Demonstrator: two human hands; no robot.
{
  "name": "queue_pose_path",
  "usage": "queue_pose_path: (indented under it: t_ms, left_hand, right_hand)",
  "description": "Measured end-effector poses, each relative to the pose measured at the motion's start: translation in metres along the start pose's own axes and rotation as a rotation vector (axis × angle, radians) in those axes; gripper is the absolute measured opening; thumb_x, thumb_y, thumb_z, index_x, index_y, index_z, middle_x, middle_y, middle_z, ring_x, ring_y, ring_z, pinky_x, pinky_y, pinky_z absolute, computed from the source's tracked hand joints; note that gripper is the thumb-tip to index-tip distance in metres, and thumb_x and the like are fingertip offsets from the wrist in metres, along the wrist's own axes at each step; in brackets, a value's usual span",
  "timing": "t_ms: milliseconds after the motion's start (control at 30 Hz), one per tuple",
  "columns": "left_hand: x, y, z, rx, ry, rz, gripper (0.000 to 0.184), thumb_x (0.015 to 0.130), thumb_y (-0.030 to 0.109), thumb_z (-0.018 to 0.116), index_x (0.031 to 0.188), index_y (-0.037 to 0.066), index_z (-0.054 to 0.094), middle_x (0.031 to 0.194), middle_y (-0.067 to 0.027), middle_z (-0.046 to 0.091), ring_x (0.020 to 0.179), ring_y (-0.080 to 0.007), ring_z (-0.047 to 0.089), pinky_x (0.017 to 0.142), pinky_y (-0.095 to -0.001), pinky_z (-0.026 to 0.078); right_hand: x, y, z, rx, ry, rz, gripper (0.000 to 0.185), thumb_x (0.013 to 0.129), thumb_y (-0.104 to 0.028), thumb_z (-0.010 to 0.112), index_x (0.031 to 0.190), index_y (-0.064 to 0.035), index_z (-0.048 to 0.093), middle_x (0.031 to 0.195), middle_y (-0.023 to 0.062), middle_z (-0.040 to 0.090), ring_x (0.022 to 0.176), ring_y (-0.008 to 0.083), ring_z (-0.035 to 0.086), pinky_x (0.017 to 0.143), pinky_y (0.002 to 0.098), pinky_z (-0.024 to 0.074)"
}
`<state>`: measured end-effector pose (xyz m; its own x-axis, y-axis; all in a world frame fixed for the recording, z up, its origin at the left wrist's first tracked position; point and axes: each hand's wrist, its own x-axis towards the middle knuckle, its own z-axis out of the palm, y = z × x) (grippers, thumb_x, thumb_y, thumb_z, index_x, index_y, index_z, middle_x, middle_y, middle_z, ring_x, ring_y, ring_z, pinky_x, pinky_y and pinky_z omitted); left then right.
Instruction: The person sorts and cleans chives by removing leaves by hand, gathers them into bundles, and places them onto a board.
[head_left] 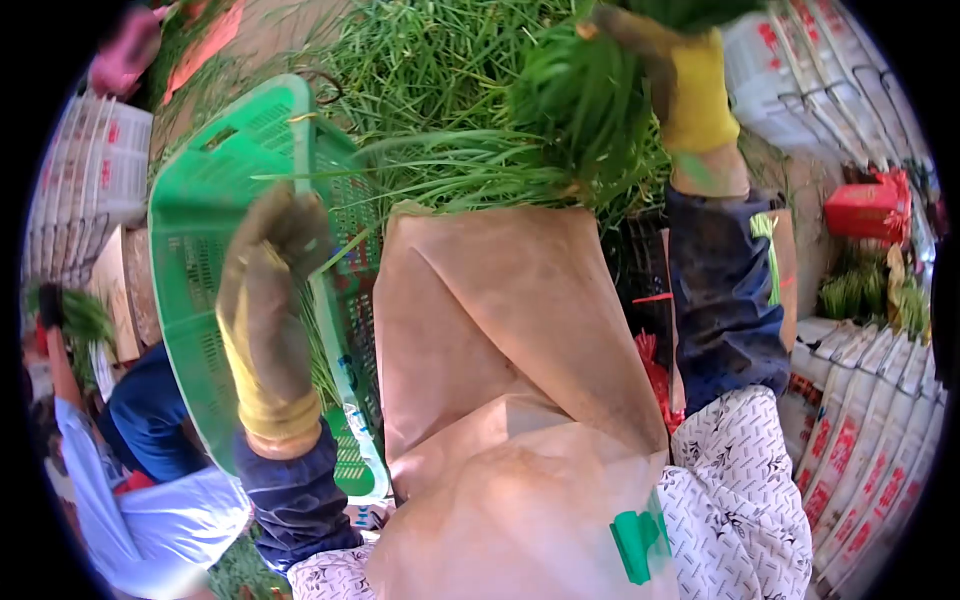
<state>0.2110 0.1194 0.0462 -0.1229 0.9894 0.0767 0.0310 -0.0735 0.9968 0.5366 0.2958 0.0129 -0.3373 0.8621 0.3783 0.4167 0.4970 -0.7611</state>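
Note:
My left hand (275,300), in a dirty yellow work glove, is over the right rim of a green plastic basket (185,250); its fingers are curled by long green stalks, and whether it grips any is blurred. At the top right my right hand (660,75), in a matching glove, is closed on a bunch of green stalks (580,100). A large heap of the same stalks (430,60) lies beyond a brown sheet (500,300) that covers my lap.
Another person in a light blue top (170,525) is at the lower left, holding greens. Stacked white crates (95,170) stand at the left, more crates (860,450) at the right. A red box (868,210) sits at the far right, near a pink object (658,300) beside my sleeve.

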Motion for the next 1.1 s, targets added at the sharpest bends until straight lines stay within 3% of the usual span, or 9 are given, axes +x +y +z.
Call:
queue_pose_path:
  t_ms: [33,167,233,400,567,700,800,1000,1100]
  left_hand:
    - [-0.011,0.000,0.000,-0.007,0.029,-0.025,0.064,0.096,0.045,0.051,0.133,-0.007,0.045,0.117,-0.0186,0.061,0.106,-0.0263,0.061,0.092,-0.0394,0.049]
    - [-0.031,-0.005,0.002,-0.198,0.010,-0.150,0.059,0.095,0.040,0.055,0.130,-0.007,0.048,0.109,-0.0148,0.063,0.098,-0.0210,0.062,0.085,-0.0353,0.051]
    - [-0.020,0.004,0.005,-0.089,0.110,-0.125,0.057,0.095,0.038,0.057,0.130,-0.005,0.049,0.108,-0.0132,0.063,0.094,-0.0179,0.060,0.083,-0.0329,0.050]
    - [0.074,-0.042,0.008,0.213,0.158,0.033,0.043,0.094,0.031,0.059,0.122,-0.002,0.055,0.098,-0.0039,0.060,0.086,-0.0083,0.052,0.075,-0.0242,0.044]
    - [0.146,-0.116,0.015,-0.278,0.427,-0.155,0.043,0.095,0.034,0.055,0.119,-0.002,0.056,0.109,-0.0075,0.062,0.095,-0.0186,0.057,0.082,-0.0305,0.046]
    - [0.128,-0.118,0.049,0.040,-0.018,-0.245,0.053,0.098,0.045,0.044,0.123,-0.001,0.053,0.120,-0.0103,0.061,0.112,-0.0217,0.056,0.092,-0.0300,0.045]
    - [0.095,-0.076,0.076,-0.368,-0.389,-0.853,0.087,0.087,0.073,0.038,0.134,0.000,0.045,0.118,-0.0187,0.060,0.102,-0.0309,0.062,0.086,-0.0424,0.053]
    - [0.023,-0.025,0.100,-0.811,-0.657,-0.656,0.115,0.072,0.090,0.032,0.132,-0.007,0.044,0.117,-0.0189,0.061,0.101,-0.0264,0.063,0.076,-0.0380,0.056]
    - [-0.007,-0.056,0.106,-1.211,-0.695,-0.610,0.091,0.084,0.071,0.042,0.139,-0.001,0.038,0.130,-0.0188,0.052,0.113,-0.0275,0.056,0.093,-0.0417,0.050]
  right_hand:
    - [-0.008,0.013,0.012,0.663,0.173,0.390,0.024,0.080,-0.018,0.071,0.099,-0.0044,0.068,0.090,0.0108,0.070,0.078,0.0184,0.068,0.067,0.0309,0.0554]
    - [-0.037,0.106,0.059,-0.432,0.236,0.187,0.027,0.081,-0.021,0.070,0.102,-0.0045,0.069,0.098,0.0103,0.070,0.083,0.0169,0.067,0.073,0.0307,0.0555]
    - [-0.005,0.034,0.040,0.125,0.281,0.738,0.028,0.082,-0.016,0.069,0.107,-0.0023,0.069,0.100,0.0083,0.070,0.082,0.0150,0.066,0.071,0.0305,0.0552]
    - [0.030,-0.028,-0.012,0.495,0.160,0.233,0.025,0.083,-0.008,0.066,0.106,0.0028,0.068,0.096,0.0105,0.070,0.081,0.0160,0.066,0.073,0.0280,0.0549]
    - [0.045,-0.093,-0.072,0.479,-0.003,0.039,0.037,0.088,-0.012,0.059,0.119,0.0073,0.057,0.100,0.0111,0.066,0.094,0.0199,0.064,0.088,0.0330,0.0518]
    - [0.054,-0.119,-0.091,0.489,-0.008,-0.002,0.036,0.090,-0.016,0.056,0.118,0.0070,0.058,0.103,0.0121,0.066,0.098,0.0202,0.063,0.092,0.0330,0.0502]
    - [0.064,-0.121,-0.087,0.373,0.063,-0.012,0.031,0.086,-0.013,0.063,0.113,0.0025,0.064,0.099,0.0076,0.067,0.088,0.0164,0.065,0.083,0.0301,0.0534]
    - [0.029,-0.149,-0.001,-0.032,0.112,-0.185,0.030,0.070,-0.013,0.069,0.098,-0.0036,0.067,0.090,0.0133,0.067,0.079,0.0263,0.064,0.072,0.0360,0.0516]
    - [-0.044,-0.168,0.071,-0.108,-0.047,-0.462,0.044,0.058,-0.013,0.069,0.101,-0.0102,0.065,0.088,0.0094,0.060,0.088,0.0315,0.061,0.079,0.0421,0.0474]
